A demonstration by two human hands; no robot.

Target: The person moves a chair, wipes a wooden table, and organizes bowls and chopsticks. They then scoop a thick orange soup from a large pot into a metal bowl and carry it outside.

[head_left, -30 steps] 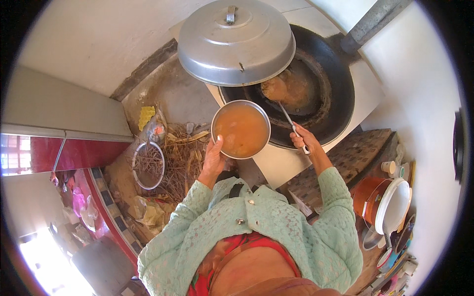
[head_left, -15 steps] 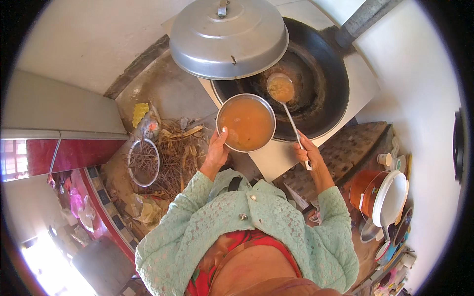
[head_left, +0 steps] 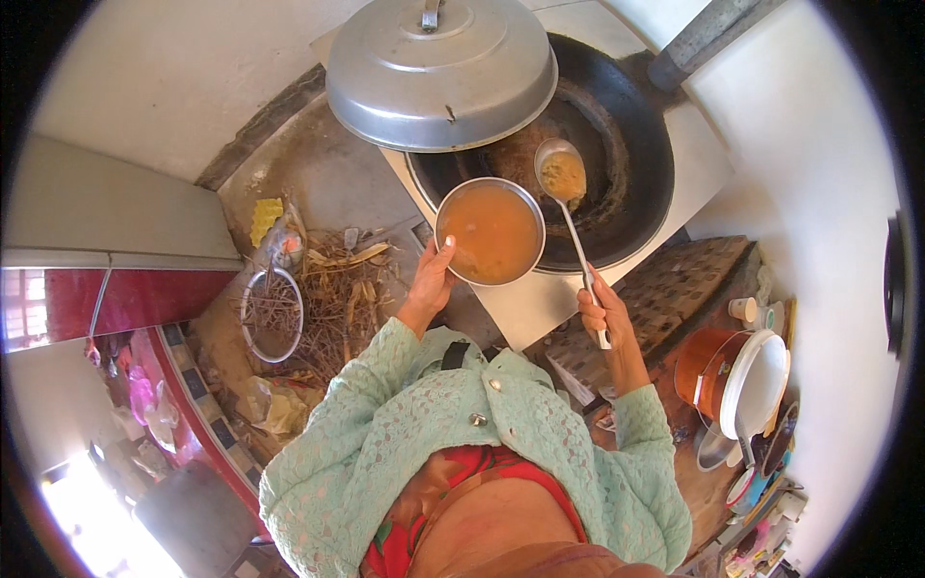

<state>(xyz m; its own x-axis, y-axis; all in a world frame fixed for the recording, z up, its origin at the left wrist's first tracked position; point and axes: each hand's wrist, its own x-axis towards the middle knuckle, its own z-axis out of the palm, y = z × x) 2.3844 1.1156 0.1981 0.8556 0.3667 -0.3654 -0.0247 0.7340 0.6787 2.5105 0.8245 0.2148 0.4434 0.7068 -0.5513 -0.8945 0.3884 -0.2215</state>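
Observation:
My left hand (head_left: 434, 282) grips the near left side of a round metal bowl (head_left: 490, 232), its thumb over the rim. Orange-brown liquid nearly fills this bowl, which is held above the near edge of a large black wok (head_left: 636, 193). In my right hand (head_left: 605, 313) is the handle of a metal ladle (head_left: 578, 246). The ladle's head, tilted, hangs over the wok just right of the bowl, with some yellowish-brown food in it. A large domed metal lid (head_left: 438, 82) covers the wok's far left part. Brown residue marks the wok's inside.
Dry sticks and stalks (head_left: 337, 308) lie on the floor at left, beside a white-rimmed basket (head_left: 299, 323) of twigs. On the right stand a brown bucket (head_left: 708, 366) with a white basin on it and a tiled ledge (head_left: 689, 289). A pipe (head_left: 713, 43) rises behind the wok.
The ladle's head has moved slightly right and tipped, and it holds less liquid. The bowl has shifted a little to the right and tilts slightly.

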